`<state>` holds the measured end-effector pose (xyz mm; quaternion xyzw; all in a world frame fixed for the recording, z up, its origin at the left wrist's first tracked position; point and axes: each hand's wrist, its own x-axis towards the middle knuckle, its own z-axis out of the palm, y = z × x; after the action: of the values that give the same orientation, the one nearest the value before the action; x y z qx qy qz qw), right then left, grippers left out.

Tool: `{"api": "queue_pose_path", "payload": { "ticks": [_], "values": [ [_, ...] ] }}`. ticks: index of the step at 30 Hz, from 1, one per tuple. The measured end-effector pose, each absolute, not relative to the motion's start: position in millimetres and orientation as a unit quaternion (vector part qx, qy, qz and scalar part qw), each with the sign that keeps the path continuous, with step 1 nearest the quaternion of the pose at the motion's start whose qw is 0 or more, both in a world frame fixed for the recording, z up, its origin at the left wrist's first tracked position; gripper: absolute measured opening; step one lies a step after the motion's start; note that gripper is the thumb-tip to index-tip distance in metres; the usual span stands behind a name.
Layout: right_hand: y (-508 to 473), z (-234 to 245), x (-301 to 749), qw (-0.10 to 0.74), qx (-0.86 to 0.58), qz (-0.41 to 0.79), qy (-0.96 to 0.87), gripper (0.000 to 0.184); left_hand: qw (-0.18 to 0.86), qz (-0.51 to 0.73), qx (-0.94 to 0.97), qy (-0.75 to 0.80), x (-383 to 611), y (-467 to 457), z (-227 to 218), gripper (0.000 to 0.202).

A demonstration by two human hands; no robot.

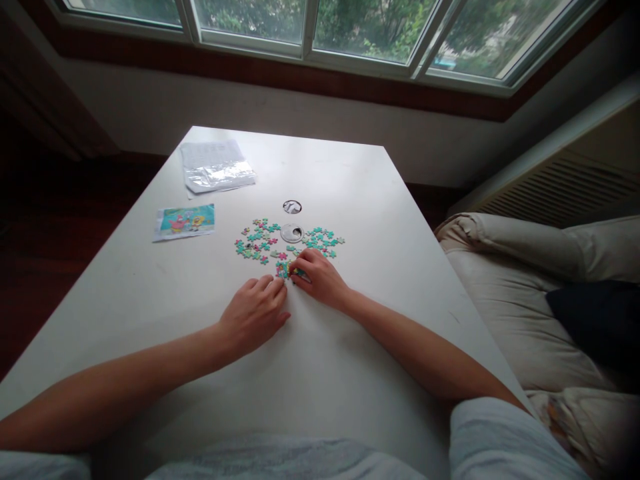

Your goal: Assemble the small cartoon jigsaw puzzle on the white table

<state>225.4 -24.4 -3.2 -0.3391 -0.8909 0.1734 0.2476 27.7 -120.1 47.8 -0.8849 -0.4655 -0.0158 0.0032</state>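
Note:
Several small teal and pink puzzle pieces [260,243] lie scattered on the white table [350,200]. A small joined cluster of pieces [286,269] sits just in front of them. My right hand [317,273] is curled over this cluster, fingertips pinching pieces at its right side. My left hand [255,310] rests flat on the table just left of the cluster, fingers stretched toward it, holding nothing.
A cartoon reference picture [185,221] lies at the left. Farther back lies a clear plastic bag on paper [215,170]. Two small round lids [292,220] sit by the pieces. A beige cushioned seat [540,293] stands right of the table, and windows run along the back.

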Motion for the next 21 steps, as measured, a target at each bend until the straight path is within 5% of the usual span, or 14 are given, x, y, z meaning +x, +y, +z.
{"api": "queue_pose_path", "payload": {
  "ticks": [21],
  "values": [
    [21,8,270,0.331,-0.45,0.174,-0.811,0.019,-0.002,-0.019,-0.897,-0.442,20,-111,48,0.021]
  ]
}}
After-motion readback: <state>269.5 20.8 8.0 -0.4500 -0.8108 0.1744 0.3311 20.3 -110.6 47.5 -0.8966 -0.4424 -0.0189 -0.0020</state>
